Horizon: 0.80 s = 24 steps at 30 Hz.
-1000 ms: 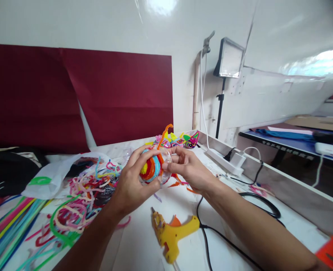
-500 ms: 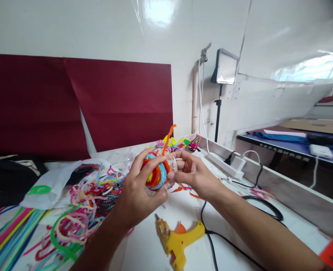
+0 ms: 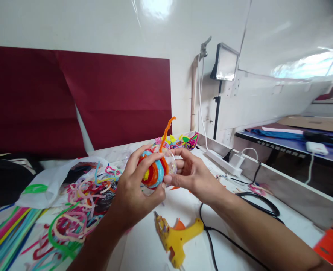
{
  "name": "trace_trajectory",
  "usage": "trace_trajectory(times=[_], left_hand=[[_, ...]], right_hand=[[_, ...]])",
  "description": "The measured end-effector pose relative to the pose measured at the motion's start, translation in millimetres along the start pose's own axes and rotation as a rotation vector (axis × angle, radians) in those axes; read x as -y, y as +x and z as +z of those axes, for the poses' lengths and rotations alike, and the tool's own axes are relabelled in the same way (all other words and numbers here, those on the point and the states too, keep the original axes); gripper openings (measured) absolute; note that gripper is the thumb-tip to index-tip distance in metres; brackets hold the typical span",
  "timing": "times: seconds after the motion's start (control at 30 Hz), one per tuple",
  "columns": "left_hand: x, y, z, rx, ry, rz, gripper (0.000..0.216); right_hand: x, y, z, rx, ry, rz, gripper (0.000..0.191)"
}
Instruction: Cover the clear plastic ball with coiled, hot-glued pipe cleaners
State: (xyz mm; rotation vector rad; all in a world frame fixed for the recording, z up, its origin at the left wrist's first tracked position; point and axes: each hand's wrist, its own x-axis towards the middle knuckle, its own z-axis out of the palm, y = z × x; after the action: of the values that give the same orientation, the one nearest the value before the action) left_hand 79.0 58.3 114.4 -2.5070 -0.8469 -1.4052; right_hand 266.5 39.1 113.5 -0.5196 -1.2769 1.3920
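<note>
My left hand and my right hand hold a small ball between them above the white table. The ball is wrapped in coiled pipe cleaners, orange, red, blue and yellow. An orange pipe cleaner end sticks up from its top. My left fingers curl around the ball's left side. My right fingers pinch its right side, where clear plastic shows.
A yellow glue gun lies on the table below my hands, with its black cord running right. Tangled pipe cleaner scraps and straight ones lie left. Finished colourful shapes sit behind. A power strip lies at right.
Both hands have kept hold of the ball and turned it slightly. The orange end now stands more upright. The view has shifted a little.
</note>
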Motion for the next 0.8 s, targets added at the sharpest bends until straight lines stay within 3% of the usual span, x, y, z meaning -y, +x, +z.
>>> trace_trajectory(times=[0.43,0.6,0.8], left_hand=[[2,-1,4,-0.013,-0.036,0.011,0.052],[1,0,2,-0.016,-0.070,0.009,0.050],[0,-2,6,-0.027,-0.041,0.044,0.050]], right_hand=[[-2,1,-1,-0.026,0.015,-0.002,0.068],[5,-2,-1,0.044,0.027,-0.003,0.058],[3,-1,-3,0.001,-0.011,-0.040,0.054]])
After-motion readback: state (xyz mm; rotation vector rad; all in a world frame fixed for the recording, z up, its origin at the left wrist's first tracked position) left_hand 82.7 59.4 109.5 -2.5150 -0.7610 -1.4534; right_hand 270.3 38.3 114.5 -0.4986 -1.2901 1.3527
